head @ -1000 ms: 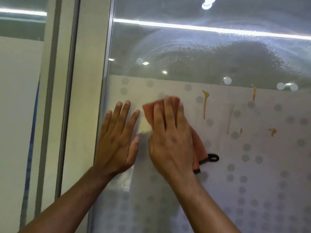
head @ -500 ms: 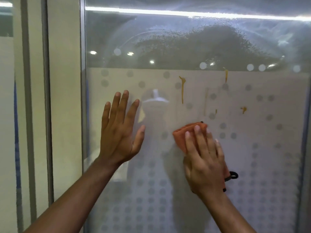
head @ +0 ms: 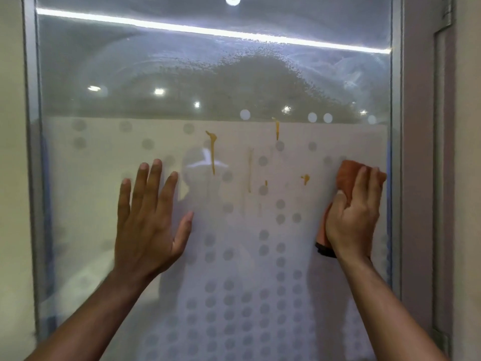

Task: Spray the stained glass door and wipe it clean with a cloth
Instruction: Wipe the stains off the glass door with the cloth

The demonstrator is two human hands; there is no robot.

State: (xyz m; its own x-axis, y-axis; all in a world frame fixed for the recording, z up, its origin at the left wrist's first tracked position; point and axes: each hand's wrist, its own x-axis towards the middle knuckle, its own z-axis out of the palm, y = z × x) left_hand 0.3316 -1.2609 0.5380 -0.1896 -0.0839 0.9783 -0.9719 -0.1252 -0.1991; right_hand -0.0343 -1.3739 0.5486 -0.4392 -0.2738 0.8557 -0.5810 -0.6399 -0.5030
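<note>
The glass door (head: 104, 157) fills the view, frosted with grey dots on its lower half and wet with spray droplets higher up. Orange-brown stains run down it: a long drip (head: 212, 152), a short one (head: 277, 131), a small blot (head: 305, 179) and a faint streak (head: 250, 170). My right hand (head: 351, 220) presses an orange cloth (head: 347, 173) flat against the glass near the door's right edge, right of the stains. A black loop (head: 324, 250) of the cloth hangs below the palm. My left hand (head: 148, 220) lies flat on the glass, fingers spread, left of the stains.
A grey metal frame borders the pane on the left (head: 31, 152) and right (head: 396, 152). Beyond the right frame stands a wall or jamb (head: 426, 178). Ceiling lights and a person's outline reflect in the glass.
My right hand has swept the cloth from beside my left hand down and across to the door's right edge. The left hand has stayed flat on the glass. The view has shifted right.
</note>
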